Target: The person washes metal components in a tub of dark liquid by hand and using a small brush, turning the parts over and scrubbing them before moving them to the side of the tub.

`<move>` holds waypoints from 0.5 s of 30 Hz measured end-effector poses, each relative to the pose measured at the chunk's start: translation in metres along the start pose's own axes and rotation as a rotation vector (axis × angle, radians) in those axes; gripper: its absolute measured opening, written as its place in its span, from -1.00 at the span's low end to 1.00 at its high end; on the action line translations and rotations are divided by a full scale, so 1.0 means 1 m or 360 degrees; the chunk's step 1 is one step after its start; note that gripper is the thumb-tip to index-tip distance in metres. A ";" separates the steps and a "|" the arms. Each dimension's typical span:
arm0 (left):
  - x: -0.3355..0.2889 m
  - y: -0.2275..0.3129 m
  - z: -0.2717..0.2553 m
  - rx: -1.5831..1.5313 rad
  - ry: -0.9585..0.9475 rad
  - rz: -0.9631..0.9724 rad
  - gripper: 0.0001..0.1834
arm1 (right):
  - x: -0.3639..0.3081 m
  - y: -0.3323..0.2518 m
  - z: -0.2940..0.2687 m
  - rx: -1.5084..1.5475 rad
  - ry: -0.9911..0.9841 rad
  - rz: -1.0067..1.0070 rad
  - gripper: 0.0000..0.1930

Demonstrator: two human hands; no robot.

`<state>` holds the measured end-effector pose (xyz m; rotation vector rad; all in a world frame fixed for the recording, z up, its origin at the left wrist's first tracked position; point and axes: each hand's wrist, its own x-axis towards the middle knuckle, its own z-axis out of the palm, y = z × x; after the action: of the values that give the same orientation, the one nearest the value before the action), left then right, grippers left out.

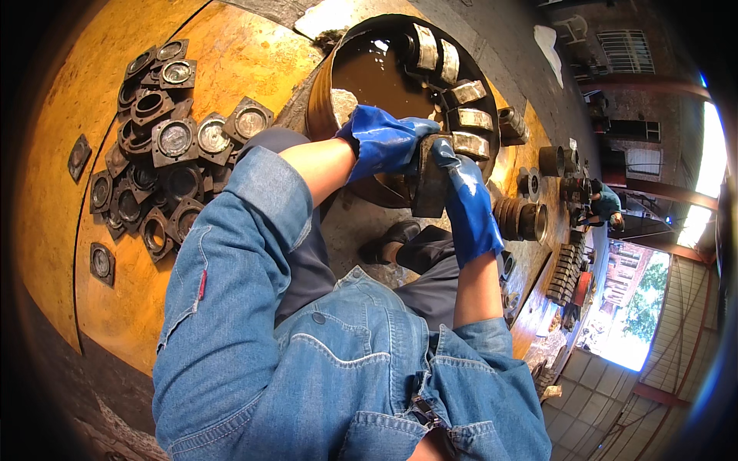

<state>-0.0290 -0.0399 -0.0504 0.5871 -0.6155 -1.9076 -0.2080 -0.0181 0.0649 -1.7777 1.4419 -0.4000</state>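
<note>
Both my hands wear blue rubber gloves and are closed round a dark, wet-looking metal part [428,184] with a flat block-like side. My left hand [388,142] grips its upper left. My right hand [465,192] holds its right side, with the thumb near the top. The part is over the near rim of a large round tub [317,107] that contains brown liquid [384,73]. Several metal parts with shiny curved faces [470,119] stand along the tub's right inner wall. A pale lump [344,104] rests at its left rim.
On the yellowish metal plate [231,54] at left lies a heap of square flanged metal parts [173,138]. Rusty cylindrical rings [523,219] lie at right, with a row of blocks [565,273] beyond. Another person [607,201] bends over farther right. My shoe [390,242] is below the tub.
</note>
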 end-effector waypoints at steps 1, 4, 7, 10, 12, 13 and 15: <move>-0.005 0.005 0.007 -0.0015 0.0031 0.0004 -0.73 | 0.000 0.002 -0.002 -0.0024 0.0010 0.0009 -0.41; -0.004 0.003 0.007 -0.0146 0.0071 -0.0022 -0.75 | 0.002 0.001 -0.001 -0.0069 0.0010 0.0024 -0.39; -0.002 0.003 0.008 -0.0089 0.0073 -0.0028 -0.75 | 0.004 0.001 -0.003 -0.0145 0.0026 0.0013 -0.37; 0.003 -0.004 -0.001 -0.0061 0.0028 0.0010 -0.73 | 0.003 -0.002 -0.001 -0.0170 0.0028 0.0012 -0.38; 0.005 -0.007 -0.005 -0.0104 0.0002 0.0014 -0.71 | 0.002 -0.005 0.001 -0.0155 0.0024 0.0035 -0.37; 0.005 -0.007 -0.005 -0.0133 -0.0002 0.0001 -0.71 | 0.002 -0.007 0.001 -0.0145 0.0024 0.0054 -0.36; 0.002 -0.004 0.000 -0.0111 0.0009 0.0003 -0.73 | 0.002 -0.005 0.000 -0.0090 0.0022 0.0054 -0.34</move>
<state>-0.0325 -0.0404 -0.0534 0.5469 -0.5433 -1.9173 -0.2042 -0.0199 0.0686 -1.7958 1.5041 -0.3579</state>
